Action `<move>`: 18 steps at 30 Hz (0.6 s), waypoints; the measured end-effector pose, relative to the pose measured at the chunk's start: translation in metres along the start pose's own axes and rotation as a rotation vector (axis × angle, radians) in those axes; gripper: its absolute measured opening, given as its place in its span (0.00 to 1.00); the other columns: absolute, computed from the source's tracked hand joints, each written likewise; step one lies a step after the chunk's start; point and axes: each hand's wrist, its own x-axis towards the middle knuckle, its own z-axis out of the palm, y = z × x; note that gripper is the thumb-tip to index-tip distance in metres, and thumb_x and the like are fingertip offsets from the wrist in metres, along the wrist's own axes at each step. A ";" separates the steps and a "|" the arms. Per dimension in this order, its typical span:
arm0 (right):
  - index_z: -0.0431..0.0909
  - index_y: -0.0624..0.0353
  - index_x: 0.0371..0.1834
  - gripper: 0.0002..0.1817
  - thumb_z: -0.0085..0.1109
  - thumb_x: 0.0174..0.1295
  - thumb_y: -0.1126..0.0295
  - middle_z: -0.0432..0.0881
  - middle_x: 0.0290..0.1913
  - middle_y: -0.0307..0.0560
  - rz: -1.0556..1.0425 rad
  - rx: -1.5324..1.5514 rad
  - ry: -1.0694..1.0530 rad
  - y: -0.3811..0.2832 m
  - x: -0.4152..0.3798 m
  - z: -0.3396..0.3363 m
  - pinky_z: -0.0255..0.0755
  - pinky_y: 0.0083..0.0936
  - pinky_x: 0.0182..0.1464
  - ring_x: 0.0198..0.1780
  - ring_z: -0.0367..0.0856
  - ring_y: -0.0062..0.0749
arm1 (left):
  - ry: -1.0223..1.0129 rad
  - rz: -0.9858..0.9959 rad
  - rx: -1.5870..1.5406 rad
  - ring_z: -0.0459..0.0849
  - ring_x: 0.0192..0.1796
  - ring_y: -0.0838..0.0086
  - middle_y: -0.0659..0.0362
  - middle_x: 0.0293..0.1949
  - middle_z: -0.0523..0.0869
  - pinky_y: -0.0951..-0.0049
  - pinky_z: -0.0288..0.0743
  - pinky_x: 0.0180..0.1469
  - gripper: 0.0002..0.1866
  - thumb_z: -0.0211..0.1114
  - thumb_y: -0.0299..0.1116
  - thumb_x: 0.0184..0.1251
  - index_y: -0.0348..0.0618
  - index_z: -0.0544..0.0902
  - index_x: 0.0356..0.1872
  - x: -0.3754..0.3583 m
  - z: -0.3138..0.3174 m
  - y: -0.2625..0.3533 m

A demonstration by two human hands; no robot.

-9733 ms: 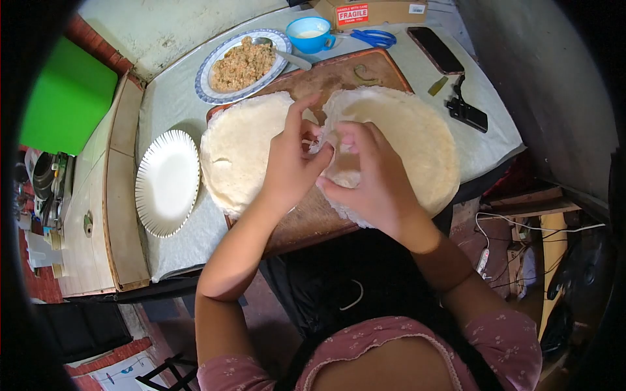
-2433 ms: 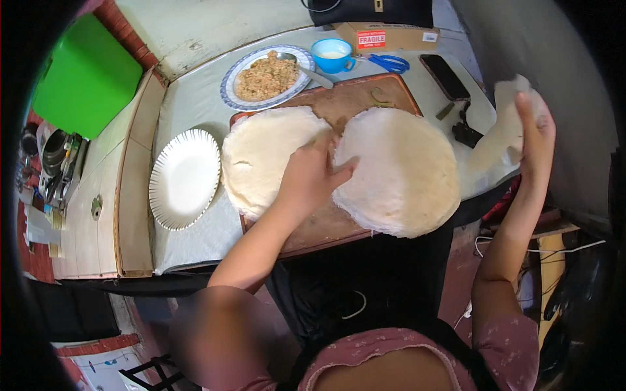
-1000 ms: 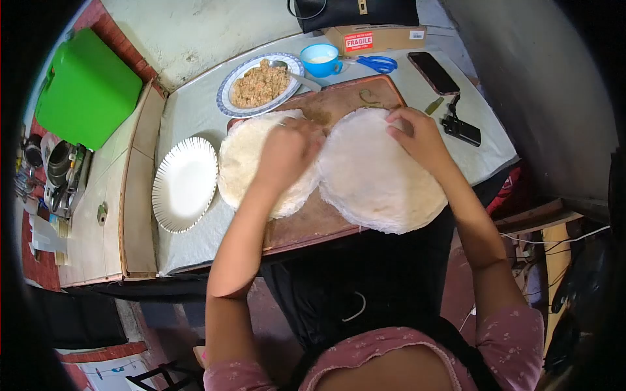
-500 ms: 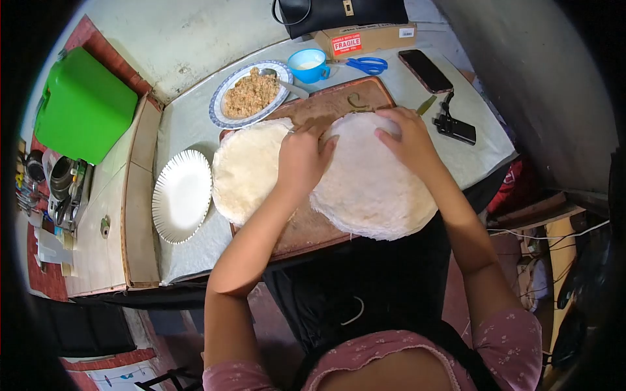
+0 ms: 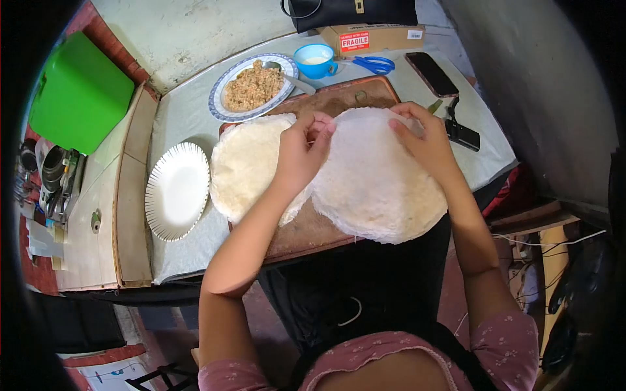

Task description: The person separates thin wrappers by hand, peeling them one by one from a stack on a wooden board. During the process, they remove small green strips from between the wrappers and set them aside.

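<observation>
Two piles of thin, round, pale wrappers lie on a brown wooden board (image 5: 277, 242). My left hand (image 5: 304, 146) is over the gap between them, thumb and fingertips pinched on the upper left edge of the right pile's top wrapper (image 5: 378, 182). At that wrapper's upper right edge, my right hand (image 5: 422, 138) has thumb and fingers closed on the thin sheet. The wrapper's top part looks slightly raised. Beside my left wrist is the left pile of wrappers (image 5: 242, 166), partly hidden by my left hand and forearm.
Behind the board stand a plate of minced filling (image 5: 251, 89) with a spoon, a blue cup (image 5: 315, 61), blue scissors (image 5: 375, 65) and a cardboard box (image 5: 385, 39). A phone (image 5: 432, 74) lies back right. A white fluted plate (image 5: 177, 192) sits left, by a tiled ledge (image 5: 137, 195).
My left fingers have come up and together at the wrapper's edge. My right hand has moved slightly right along the rim. The view has shifted a little.
</observation>
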 end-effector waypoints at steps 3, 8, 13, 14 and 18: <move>0.82 0.62 0.47 0.11 0.66 0.66 0.69 0.87 0.38 0.41 0.274 0.329 -0.131 -0.019 0.003 -0.015 0.72 0.18 0.43 0.38 0.80 0.20 | -0.052 -0.020 -0.159 0.73 0.30 0.88 0.68 0.30 0.81 0.84 0.66 0.30 0.08 0.64 0.30 0.75 0.35 0.81 0.46 0.006 -0.006 -0.013; 0.82 0.63 0.45 0.08 0.63 0.68 0.71 0.87 0.36 0.35 0.422 0.641 -0.169 -0.031 0.006 -0.024 0.68 0.09 0.37 0.34 0.79 0.10 | -0.034 -0.028 -0.129 0.70 0.29 0.88 0.69 0.28 0.79 0.84 0.64 0.30 0.08 0.61 0.30 0.76 0.35 0.82 0.48 0.002 -0.006 0.004; 0.82 0.63 0.46 0.08 0.63 0.68 0.72 0.87 0.36 0.36 0.415 0.632 -0.205 -0.035 0.008 -0.028 0.69 0.10 0.38 0.35 0.80 0.11 | -0.023 0.077 0.004 0.67 0.27 0.91 0.72 0.28 0.76 0.86 0.58 0.28 0.10 0.61 0.29 0.77 0.36 0.80 0.52 0.000 -0.007 0.010; 0.82 0.62 0.45 0.07 0.62 0.68 0.72 0.87 0.37 0.36 0.421 0.597 -0.270 -0.035 0.008 -0.029 0.69 0.10 0.39 0.36 0.80 0.11 | -0.006 0.092 0.037 0.68 0.28 0.91 0.71 0.28 0.77 0.86 0.59 0.29 0.10 0.61 0.29 0.77 0.36 0.81 0.52 0.000 -0.007 0.013; 0.80 0.62 0.44 0.06 0.61 0.70 0.71 0.86 0.37 0.35 0.430 0.499 -0.437 -0.036 0.010 -0.036 0.70 0.10 0.40 0.38 0.80 0.11 | 0.110 0.165 0.028 0.75 0.33 0.87 0.66 0.33 0.84 0.84 0.66 0.33 0.09 0.64 0.26 0.73 0.36 0.81 0.51 0.001 -0.005 0.014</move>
